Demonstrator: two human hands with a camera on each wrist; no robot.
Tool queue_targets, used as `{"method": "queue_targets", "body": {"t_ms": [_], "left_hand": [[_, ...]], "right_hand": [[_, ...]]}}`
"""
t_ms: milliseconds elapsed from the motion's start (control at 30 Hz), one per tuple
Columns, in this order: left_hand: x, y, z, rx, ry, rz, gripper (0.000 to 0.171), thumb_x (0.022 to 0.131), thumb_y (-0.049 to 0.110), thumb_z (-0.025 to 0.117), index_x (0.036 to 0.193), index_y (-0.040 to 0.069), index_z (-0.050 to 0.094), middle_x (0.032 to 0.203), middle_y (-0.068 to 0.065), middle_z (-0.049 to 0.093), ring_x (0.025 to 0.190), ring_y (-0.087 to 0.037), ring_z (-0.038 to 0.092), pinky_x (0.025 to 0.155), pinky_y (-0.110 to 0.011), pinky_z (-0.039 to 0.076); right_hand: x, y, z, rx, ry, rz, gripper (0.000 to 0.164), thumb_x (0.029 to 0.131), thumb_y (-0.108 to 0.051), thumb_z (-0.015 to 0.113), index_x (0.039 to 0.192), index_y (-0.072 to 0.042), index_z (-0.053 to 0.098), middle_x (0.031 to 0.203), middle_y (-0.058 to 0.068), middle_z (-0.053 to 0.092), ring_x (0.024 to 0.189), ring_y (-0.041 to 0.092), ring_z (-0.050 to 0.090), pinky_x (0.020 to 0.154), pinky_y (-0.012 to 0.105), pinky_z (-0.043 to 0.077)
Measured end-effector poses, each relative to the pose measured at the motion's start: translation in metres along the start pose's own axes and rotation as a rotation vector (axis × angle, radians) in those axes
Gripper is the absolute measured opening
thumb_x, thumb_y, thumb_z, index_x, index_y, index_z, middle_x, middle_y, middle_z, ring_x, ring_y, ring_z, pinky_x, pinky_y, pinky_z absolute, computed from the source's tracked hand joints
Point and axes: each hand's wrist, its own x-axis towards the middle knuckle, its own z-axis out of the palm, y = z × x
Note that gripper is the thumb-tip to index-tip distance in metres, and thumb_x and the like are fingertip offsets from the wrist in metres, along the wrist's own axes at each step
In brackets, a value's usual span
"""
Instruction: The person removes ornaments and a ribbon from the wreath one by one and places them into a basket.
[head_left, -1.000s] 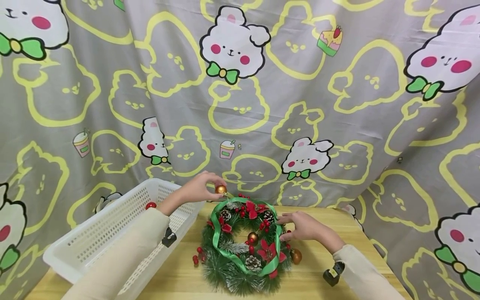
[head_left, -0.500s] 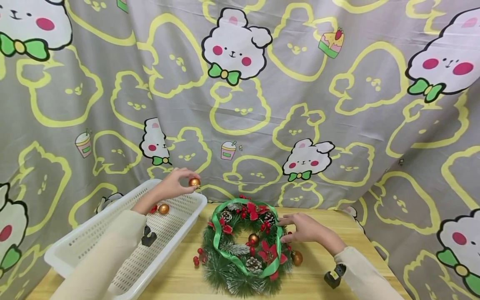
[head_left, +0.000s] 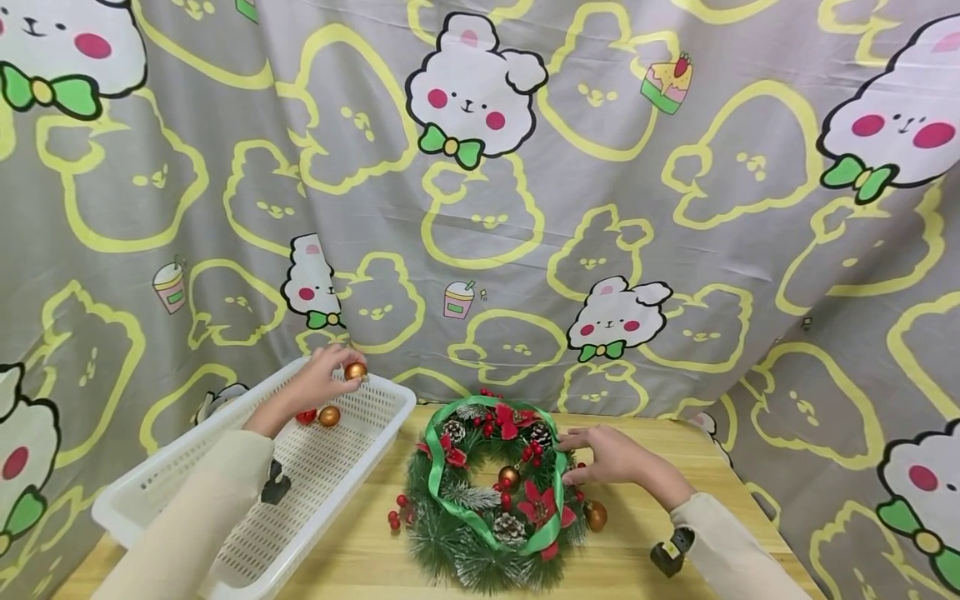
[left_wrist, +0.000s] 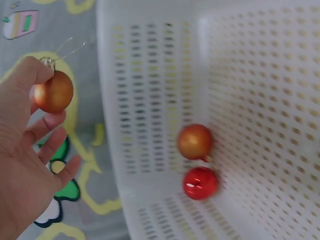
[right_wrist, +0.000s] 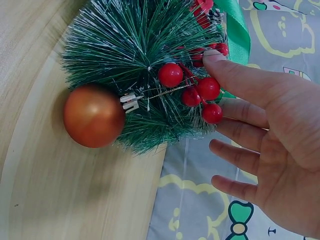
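- Up at the far end of the white perforated plastic basket (head_left: 408,402), it's the left hand (head_left: 318,381) with the orange-gold bauble (head_left: 356,372): thumb by the silver cap, fingers clamped on the ball, the others loosely spread, a thin hanging loop (left_wrist: 71,46) sticking out. That bauble is held up near the rim; whether it is directly over the inside, I can't tell.
- Down inside the basket, two more ornaments: a matte orange bauble (left_wrist: 195,142) and, just beside it, a shiny red bauble (left_wrist: 200,183).
- Over on the right, the right hand (head_left: 611,455) is at the edge of the Christmas wreath (head_left: 432,537), fingers apart and fairly straight, thumb tip touching by a red berry cluster (right_wrist: 207,89); some fingertips vanish behind the greenery.
- What a busy wreath, flat on the wooden table (head_left: 682,450)! Green satin ribbon (head_left: 550,532) loops around on top, with red poinsettias, a frosted pinecone (head_left: 509,528), and a small bronze bauble (head_left: 509,477) towards the middle.
- Just outside the wreath's right edge sits a matte copper bauble (head_left: 596,515), silver cap towards the needles; on the left, red berries (head_left: 395,518) poke out.
- Behind it all hangs a grey rabbit-print curtain (head_left: 480,217).
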Motion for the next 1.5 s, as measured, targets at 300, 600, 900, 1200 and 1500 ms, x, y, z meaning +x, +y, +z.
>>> {"method": "queue_targets", "body": {"t_ms": [300,600,900,1200,1500], "left_hand": [[-0.015,-0.022,0.022,0.148,-0.040,-0.061,0.024,0.093,0.013,0.071,0.114,0.007,0.061,0.110,-0.014,0.058,0.095,-0.031,0.047,0.077,-0.039,0.040],[-0.029,-0.031,0.042,0.304,-0.106,-0.052,0.027,0.093,0.017,0.073,0.115,0.007,0.060,0.110,-0.015,0.057,0.095,-0.032,0.050,0.073,-0.050,0.045],[-0.036,-0.035,0.052,0.320,-0.180,-0.058,0.025,0.092,0.020,0.076,0.110,0.015,0.059,0.115,-0.012,0.057,0.105,-0.037,0.049,0.082,-0.060,0.043],[-0.045,-0.037,0.059,0.333,-0.192,-0.041,0.021,0.088,0.016,0.079,0.100,0.020,0.062,0.113,-0.007,0.061,0.108,-0.037,0.049,0.083,-0.062,0.041],[-0.042,-0.040,0.064,0.345,-0.162,-0.021,0.022,0.085,0.015,0.081,0.096,0.020,0.063,0.110,-0.005,0.061,0.105,-0.036,0.049,0.085,-0.065,0.040]], "right_hand": [[-0.001,-0.001,0.000,-0.005,0.004,-0.008,0.055,0.087,-0.044,0.078,0.127,-0.006,0.072,0.138,0.018,0.065,0.135,0.047,0.052,0.104,0.063,0.045],[-0.002,0.000,-0.001,0.012,0.001,-0.007,0.056,0.088,-0.044,0.078,0.128,-0.005,0.071,0.138,0.019,0.064,0.135,0.047,0.051,0.104,0.064,0.043],[0.000,0.001,0.002,-0.008,0.015,-0.019,0.053,0.088,-0.043,0.078,0.126,-0.007,0.072,0.136,0.018,0.066,0.133,0.047,0.053,0.102,0.062,0.046],[0.000,-0.003,0.003,0.032,-0.004,-0.008,0.056,0.087,-0.045,0.078,0.126,-0.006,0.072,0.136,0.019,0.065,0.135,0.046,0.052,0.105,0.063,0.044],[0.000,0.001,0.001,0.025,-0.006,0.011,0.057,0.087,-0.045,0.078,0.128,-0.007,0.071,0.138,0.016,0.065,0.137,0.044,0.051,0.106,0.062,0.043]]}}
